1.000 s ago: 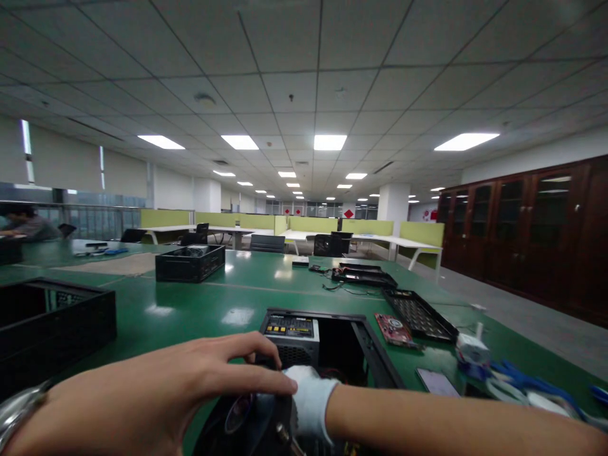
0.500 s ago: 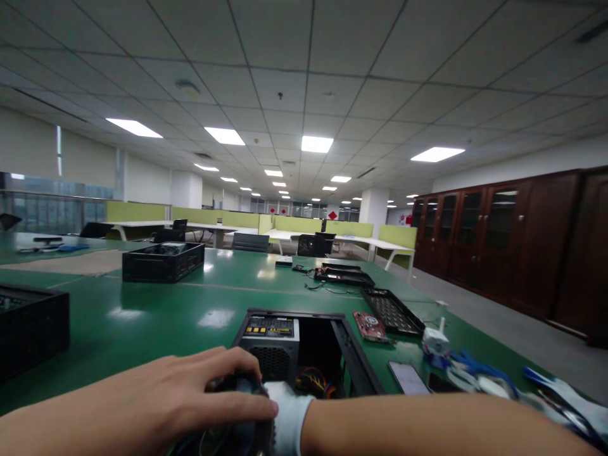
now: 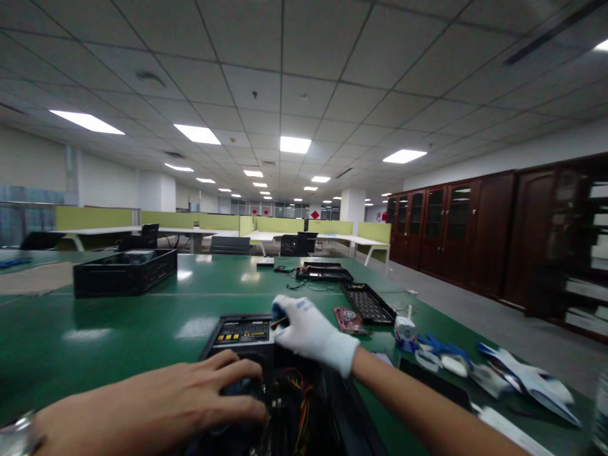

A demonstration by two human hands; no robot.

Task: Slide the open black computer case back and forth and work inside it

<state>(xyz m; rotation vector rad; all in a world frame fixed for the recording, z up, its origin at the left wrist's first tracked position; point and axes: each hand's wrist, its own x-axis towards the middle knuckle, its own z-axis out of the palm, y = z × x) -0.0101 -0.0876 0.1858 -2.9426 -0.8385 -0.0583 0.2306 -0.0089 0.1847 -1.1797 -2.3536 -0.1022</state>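
An open black computer case (image 3: 351, 405) lies in front of me, with coloured cables (image 3: 304, 405) inside and a labelled power supply (image 3: 243, 330) at its far left. My left hand (image 3: 209, 392), bare, is curved over a dark cooling fan (image 3: 240, 387) in the case, thumb and fingers around its edge; the fan's lower part is hidden. My right hand (image 3: 304, 326) wears a white glove with blue fingertips. Its fingers are curled together above the right edge of the power supply, around something thin that I cannot make out.
To the right lie a red circuit card (image 3: 349, 320), a black perforated panel (image 3: 368, 304), a white-and-blue object (image 3: 405, 330) and blue-white gloves (image 3: 527, 373). Another black case (image 3: 126, 272) stands at the far left of the green table (image 3: 142, 342). Black trays (image 3: 325, 272) lie further back.
My right hand has risen from beside the fan and moved forward to the power supply. My left hand stays at the fan, its fingers slightly more apart. The view has turned right.
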